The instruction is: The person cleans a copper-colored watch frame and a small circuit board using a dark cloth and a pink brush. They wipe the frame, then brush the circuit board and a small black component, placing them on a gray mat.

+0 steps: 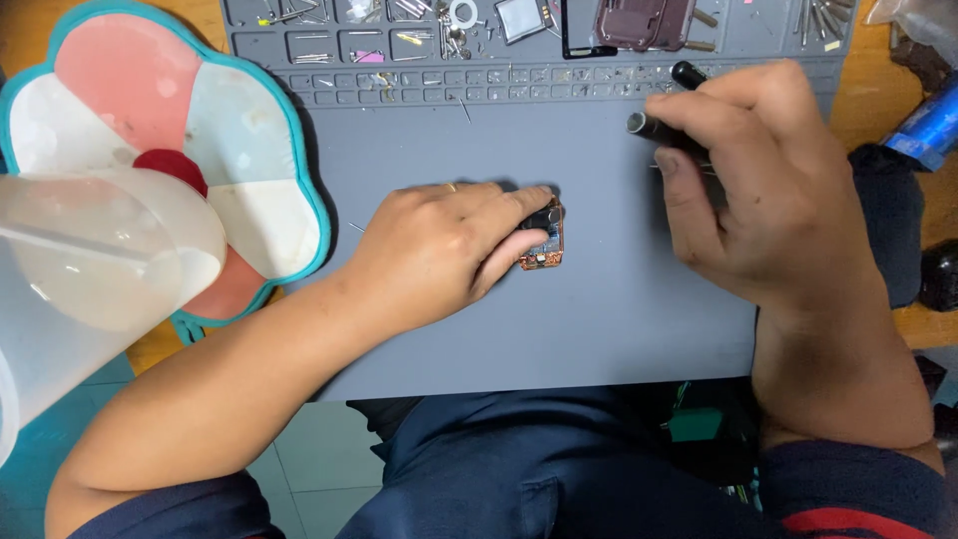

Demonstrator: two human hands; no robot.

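The left hand point(449, 245) is lying palm-down on the grey work mat point(599, 329), its fingers curled loosely and its fingertips pressing on a small orange circuit board point(544, 240). The board is sitting flat near the middle of the mat, partly covered by those fingertips, so only its right and lower edges are showing.

The right hand point(768, 190) is hovering to the right of the board and a little above it in the picture, well apart from it. It is closed around a slim black tool point(664, 128) (its working end is hidden behind the fingers, so what kind of tool it is cannot be told), with the tool's butt ends poking out past the thumb.

Along the far edge of the mat, moulded compartments are holding screws, small metal parts, a white ring point(463, 13) and a dark reddish casing point(644, 22). To the left, a flower-shaped fan point(150, 110) with a teal rim and pink and white panels is resting at the mat's edge, and a cloudy translucent plastic piece point(90, 269) is filling the near left corner.
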